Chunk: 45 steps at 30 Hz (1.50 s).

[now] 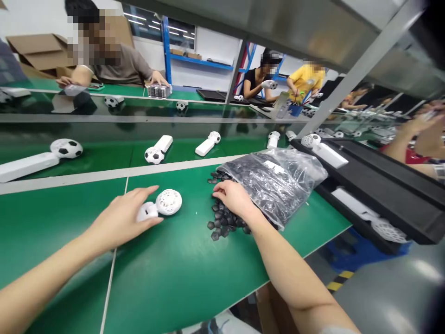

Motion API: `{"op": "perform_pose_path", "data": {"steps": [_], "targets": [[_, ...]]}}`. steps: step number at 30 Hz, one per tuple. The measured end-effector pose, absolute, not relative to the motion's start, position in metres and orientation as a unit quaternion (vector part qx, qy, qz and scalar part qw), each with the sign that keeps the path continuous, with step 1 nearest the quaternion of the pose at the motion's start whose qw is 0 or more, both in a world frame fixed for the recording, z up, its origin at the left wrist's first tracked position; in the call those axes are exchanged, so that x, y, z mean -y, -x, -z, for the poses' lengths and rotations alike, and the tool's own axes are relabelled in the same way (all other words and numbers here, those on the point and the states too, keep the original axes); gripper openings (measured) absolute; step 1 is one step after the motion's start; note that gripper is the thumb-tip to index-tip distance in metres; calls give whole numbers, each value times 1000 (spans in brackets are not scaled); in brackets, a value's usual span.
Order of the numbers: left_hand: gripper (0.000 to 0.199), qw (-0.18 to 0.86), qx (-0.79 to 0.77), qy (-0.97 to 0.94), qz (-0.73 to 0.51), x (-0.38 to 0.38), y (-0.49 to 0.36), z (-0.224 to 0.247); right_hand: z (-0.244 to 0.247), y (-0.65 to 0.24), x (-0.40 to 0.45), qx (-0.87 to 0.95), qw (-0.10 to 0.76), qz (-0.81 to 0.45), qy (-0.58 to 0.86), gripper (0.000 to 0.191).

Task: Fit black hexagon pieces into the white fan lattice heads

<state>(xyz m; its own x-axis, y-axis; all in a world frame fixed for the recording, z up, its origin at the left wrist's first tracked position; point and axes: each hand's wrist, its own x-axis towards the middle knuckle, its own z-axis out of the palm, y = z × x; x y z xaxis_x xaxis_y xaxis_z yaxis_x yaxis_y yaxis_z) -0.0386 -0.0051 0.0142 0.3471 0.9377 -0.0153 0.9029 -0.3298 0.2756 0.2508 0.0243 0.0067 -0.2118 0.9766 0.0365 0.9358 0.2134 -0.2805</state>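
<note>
My left hand is spread around a white handheld fan, thumb and fingers apart on either side of its neck. The round head with its pierced grille points right, and the palm covers most of the handle. My right hand has its fingertips pinched together at a pile of small black pentagon pieces, with a dark piece at the tips. Beside it lies a clear plastic bag full of the same pieces, its mouth toward the pile.
Beyond the green table runs a conveyor belt carrying several fans with football-patterned heads. Black trays with white fans stand at right. A slanted metal post rises behind them. Co-workers sit across the line.
</note>
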Motion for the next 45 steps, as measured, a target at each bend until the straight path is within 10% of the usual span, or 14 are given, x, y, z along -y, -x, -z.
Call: {"op": "perform_pose_path", "data": {"steps": [12,21,45], "targets": [[67,184,-504,-840,-80,-8,-23,-8,0,-226,-13,801,-26,25,598,19],[71,209,-504,-834,-86,-7,-22,-9,-7,-230,-5,853,289,-161,404,24],[59,216,-524,-815,-123,-7,-26,-9,4,-207,0,801,261,-287,455,38]]}}
